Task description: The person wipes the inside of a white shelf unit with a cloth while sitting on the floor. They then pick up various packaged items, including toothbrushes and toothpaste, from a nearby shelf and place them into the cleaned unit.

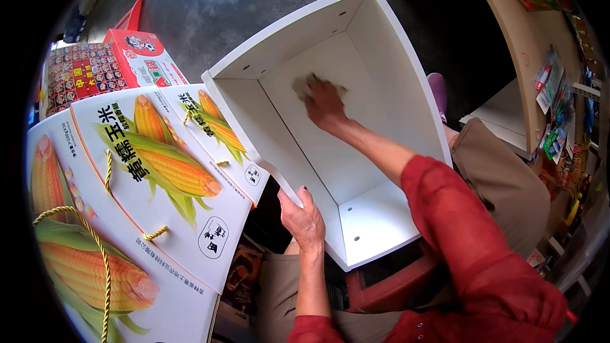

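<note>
A white drawer-like box (381, 209) with screw fittings in its end panels rests tilted across my lap, its open side toward me. My left hand (304, 219) grips the near left side panel, thumb on the rim. Inside the box, my right hand (325, 107) presses a greyish cloth (305, 87) against the inner bottom panel, toward the far end. That hand is slightly blurred, and the cloth sticks out on both sides of the fingers.
White cartons printed with corn (162, 152), with gold cord handles, stand close on the left. Behind them is a red patterned box (143, 57). A curved wooden counter (508, 32) with small packets (549, 82) is at right. Under the white box shows a red stool (387, 286).
</note>
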{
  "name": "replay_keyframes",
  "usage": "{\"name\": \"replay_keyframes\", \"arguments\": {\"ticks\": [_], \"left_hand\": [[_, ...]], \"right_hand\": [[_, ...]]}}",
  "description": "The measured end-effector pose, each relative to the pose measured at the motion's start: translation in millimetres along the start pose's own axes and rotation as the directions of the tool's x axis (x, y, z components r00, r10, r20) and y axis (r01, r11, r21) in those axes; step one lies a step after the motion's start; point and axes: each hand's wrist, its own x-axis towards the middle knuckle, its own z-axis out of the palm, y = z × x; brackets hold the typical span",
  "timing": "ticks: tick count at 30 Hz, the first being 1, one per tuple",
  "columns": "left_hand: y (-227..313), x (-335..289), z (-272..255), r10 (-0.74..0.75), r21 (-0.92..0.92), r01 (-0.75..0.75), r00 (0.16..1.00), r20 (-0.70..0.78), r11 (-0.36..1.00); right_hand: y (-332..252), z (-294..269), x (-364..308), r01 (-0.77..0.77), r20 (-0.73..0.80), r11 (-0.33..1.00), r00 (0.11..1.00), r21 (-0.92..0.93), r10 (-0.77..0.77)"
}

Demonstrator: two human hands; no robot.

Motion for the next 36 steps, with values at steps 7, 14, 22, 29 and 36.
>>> {"name": "replay_keyframes", "arguments": {"ticks": [7, 14, 22, 29, 36], "left_hand": [[2, 0, 2, -0.016, 0.029, 0.016, 1.000, -0.007, 0.999], [4, -1, 0, -0.034, -0.018, 0.035, 0.999, 0.023, 0.999], [1, 1, 3, -0.028, -0.039, 0.029, 1.000, 0.007, 0.999], [4, -1, -1, -0.030, 0.008, 0.030, 1.000, 0.004, 1.000], [4, 1, 1, -0.004, 0.001, 0.004, 1.000, -0.024, 1.000]], "right_hand": [[-60, 55, 51, 0.031, 0.216, 0.994, 0.976, -0.104, -0.008], [-28, 51, 51, 0.350, 0.162, 0.931, 0.930, -0.101, -0.331], [-30, 38, 12, 0.207, 0.479, 0.927, 0.877, -0.314, -0.033], [5, 31, -116, 0.100, 0.539, 0.952, 0.839, -0.289, 0.075], [56, -9, -153, 0.019, 0.861, 0.936, 0.398, -0.352, 0.316]]}}
